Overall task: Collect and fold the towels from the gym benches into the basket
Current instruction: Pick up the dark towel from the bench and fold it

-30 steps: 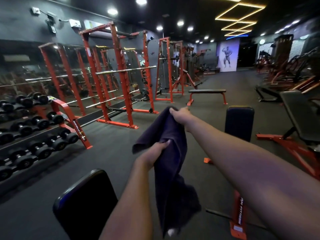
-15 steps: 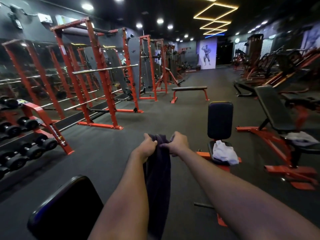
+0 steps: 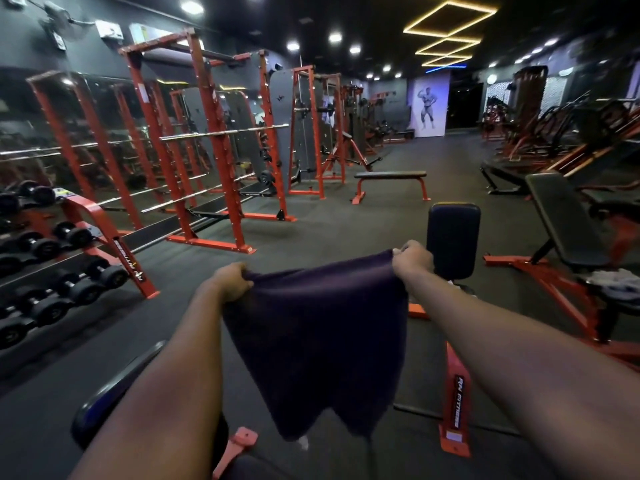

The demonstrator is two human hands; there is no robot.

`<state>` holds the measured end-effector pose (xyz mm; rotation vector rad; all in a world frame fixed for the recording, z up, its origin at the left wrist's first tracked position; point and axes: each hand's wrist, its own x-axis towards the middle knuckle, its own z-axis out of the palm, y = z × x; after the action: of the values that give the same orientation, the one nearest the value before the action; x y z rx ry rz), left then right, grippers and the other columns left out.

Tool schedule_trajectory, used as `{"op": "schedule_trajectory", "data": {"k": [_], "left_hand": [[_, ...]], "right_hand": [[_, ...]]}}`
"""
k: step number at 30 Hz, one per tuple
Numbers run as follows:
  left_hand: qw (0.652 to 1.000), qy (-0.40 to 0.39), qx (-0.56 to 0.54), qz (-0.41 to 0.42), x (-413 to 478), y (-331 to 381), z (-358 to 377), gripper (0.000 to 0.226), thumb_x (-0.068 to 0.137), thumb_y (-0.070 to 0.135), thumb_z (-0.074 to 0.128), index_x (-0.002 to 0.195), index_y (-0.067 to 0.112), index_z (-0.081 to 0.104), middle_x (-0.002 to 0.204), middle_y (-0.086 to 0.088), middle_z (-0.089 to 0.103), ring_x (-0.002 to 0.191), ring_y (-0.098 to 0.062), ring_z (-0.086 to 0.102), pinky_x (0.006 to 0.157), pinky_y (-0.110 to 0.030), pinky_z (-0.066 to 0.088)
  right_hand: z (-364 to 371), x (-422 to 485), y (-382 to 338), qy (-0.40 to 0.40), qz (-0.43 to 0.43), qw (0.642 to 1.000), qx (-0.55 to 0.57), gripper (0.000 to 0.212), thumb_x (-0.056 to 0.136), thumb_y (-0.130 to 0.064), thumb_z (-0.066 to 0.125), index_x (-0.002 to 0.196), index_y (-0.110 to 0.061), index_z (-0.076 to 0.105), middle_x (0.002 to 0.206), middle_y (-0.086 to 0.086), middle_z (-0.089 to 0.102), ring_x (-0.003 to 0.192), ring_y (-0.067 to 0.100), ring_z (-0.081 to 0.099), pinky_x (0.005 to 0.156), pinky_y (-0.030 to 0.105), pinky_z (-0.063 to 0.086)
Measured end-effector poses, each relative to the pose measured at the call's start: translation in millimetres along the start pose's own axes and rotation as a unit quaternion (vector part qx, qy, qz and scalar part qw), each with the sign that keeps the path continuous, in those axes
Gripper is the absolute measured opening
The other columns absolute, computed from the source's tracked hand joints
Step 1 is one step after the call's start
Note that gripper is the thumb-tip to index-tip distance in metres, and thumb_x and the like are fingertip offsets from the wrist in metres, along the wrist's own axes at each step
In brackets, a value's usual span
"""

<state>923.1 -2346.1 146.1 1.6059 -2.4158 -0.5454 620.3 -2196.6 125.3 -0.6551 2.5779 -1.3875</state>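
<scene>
A dark purple towel (image 3: pixel 322 337) hangs spread in front of me, held by its top corners. My left hand (image 3: pixel 230 280) is shut on the left corner and my right hand (image 3: pixel 412 261) on the right corner, about shoulder width apart. The towel's lower edge dangles over the floor. A pale towel (image 3: pixel 618 284) lies on the seat of the incline bench (image 3: pixel 561 216) at the right. The upright-backed seat bench (image 3: pixel 453 237) stands just behind my right hand; its seat is hidden by the towel and my arm. No basket is in view.
A dumbbell rack (image 3: pixel 69 244) lines the left wall, with red squat racks (image 3: pixel 207 150) beyond it. A flat bench (image 3: pixel 389 176) stands mid-floor. A black padded bench end (image 3: pixel 104 403) sits under my left forearm. Machines crowd the far right.
My hands, together half a second ago with the towel bunched, have pulled apart and spread the towel wide. The white towel on the seat bench is now hidden.
</scene>
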Motion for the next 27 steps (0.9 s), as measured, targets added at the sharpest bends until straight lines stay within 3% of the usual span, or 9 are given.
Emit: {"op": "schedule_trajectory", "data": {"k": [4, 6, 8, 13, 15, 18, 20, 24, 27], "left_hand": [[0.999, -0.002, -0.033, -0.012, 1, -5, 0, 0.015, 0.096, 0.022, 0.050, 0.111, 0.018, 0.050, 0.111, -0.009, 0.054, 0.101, -0.028, 0.053, 0.090, -0.039, 0.043], [0.995, 0.055, -0.079, -0.019, 6, -4, 8, 0.018, 0.094, 0.023, 0.056, 0.108, 0.013, 0.053, 0.112, -0.012, 0.060, 0.103, -0.029, 0.056, 0.093, -0.039, 0.044], [0.987, 0.084, -0.129, -0.044, 5, -5, 9, 0.018, 0.091, 0.027, 0.060, 0.103, 0.014, 0.056, 0.107, -0.012, 0.062, 0.101, -0.029, 0.058, 0.094, -0.043, 0.047], [0.995, 0.023, -0.087, -0.042, 3, -17, 0, 0.021, 0.093, 0.033, 0.057, 0.101, 0.015, 0.064, 0.103, -0.007, 0.060, 0.098, -0.024, 0.056, 0.089, -0.041, 0.046], [0.997, 0.000, -0.069, -0.027, 4, -20, -5, 0.018, 0.092, 0.033, 0.059, 0.098, 0.017, 0.065, 0.100, -0.005, 0.060, 0.097, -0.022, 0.056, 0.090, -0.042, 0.045], [0.999, 0.006, -0.046, -0.020, 5, -30, -14, 0.014, 0.091, 0.026, 0.062, 0.098, 0.015, 0.068, 0.102, -0.006, 0.061, 0.101, -0.024, 0.056, 0.093, -0.042, 0.044], [0.999, 0.034, -0.038, -0.017, 8, -37, -15, 0.011, 0.091, 0.021, 0.061, 0.092, 0.013, 0.069, 0.100, -0.009, 0.064, 0.101, -0.027, 0.059, 0.091, -0.039, 0.045], [0.992, 0.120, -0.042, -0.016, 7, -35, -12, 0.008, 0.089, 0.019, 0.063, 0.087, 0.015, 0.070, 0.096, -0.008, 0.066, 0.094, -0.025, 0.059, 0.088, -0.038, 0.047], [0.994, 0.093, -0.061, -0.021, 10, -33, -12, 0.008, 0.086, 0.012, 0.065, 0.087, 0.017, 0.071, 0.098, -0.007, 0.067, 0.099, -0.025, 0.060, 0.092, -0.040, 0.049]], "right_hand": [[-13, 8, 2, -0.066, 0.010, 0.995, -0.073, 0.027, 0.096, -0.022, 0.057, 0.110, 0.000, 0.064, 0.106, 0.013, 0.065, 0.092, 0.028, 0.062, 0.075, 0.034, 0.050], [-16, 9, 4, -0.116, 0.029, 0.992, -0.040, 0.042, 0.092, -0.038, 0.062, 0.110, 0.000, 0.064, 0.103, 0.011, 0.066, 0.090, 0.027, 0.065, 0.080, 0.036, 0.054], [-20, 7, 7, -0.192, 0.060, 0.979, -0.008, 0.043, 0.086, -0.043, 0.069, 0.104, -0.005, 0.065, 0.098, 0.010, 0.069, 0.084, 0.025, 0.069, 0.074, 0.036, 0.057], [-40, 11, 17, -0.359, 0.042, 0.929, -0.079, 0.012, 0.087, -0.007, 0.066, 0.095, -0.006, 0.075, 0.091, 0.012, 0.071, 0.075, 0.019, 0.066, 0.071, 0.030, 0.055], [-43, 11, 21, -0.344, 0.028, 0.935, -0.081, 0.016, 0.089, 0.002, 0.059, 0.088, -0.005, 0.074, 0.084, 0.012, 0.071, 0.071, 0.020, 0.067, 0.060, 0.029, 0.056], [-41, 16, 31, -0.248, 0.023, 0.967, -0.052, 0.025, 0.084, 0.013, 0.055, 0.071, -0.003, 0.070, 0.069, 0.014, 0.065, 0.049, 0.018, 0.061, 0.039, 0.023, 0.050], [-40, 22, 37, -0.207, 0.049, 0.976, -0.045, 0.014, 0.082, 0.010, 0.063, 0.076, 0.000, 0.071, 0.069, 0.015, 0.066, 0.046, 0.020, 0.061, 0.037, 0.022, 0.049], [-36, 26, 41, -0.315, 0.096, 0.932, -0.148, 0.023, 0.095, -0.001, 0.051, 0.078, -0.005, 0.065, 0.072, 0.010, 0.060, 0.065, 0.018, 0.060, 0.059, 0.026, 0.050], [-38, 25, 41, -0.373, 0.111, 0.887, -0.247, 0.028, 0.100, -0.007, 0.043, 0.078, -0.010, 0.060, 0.076, 0.006, 0.052, 0.067, 0.014, 0.049, 0.060, 0.022, 0.043]]}}
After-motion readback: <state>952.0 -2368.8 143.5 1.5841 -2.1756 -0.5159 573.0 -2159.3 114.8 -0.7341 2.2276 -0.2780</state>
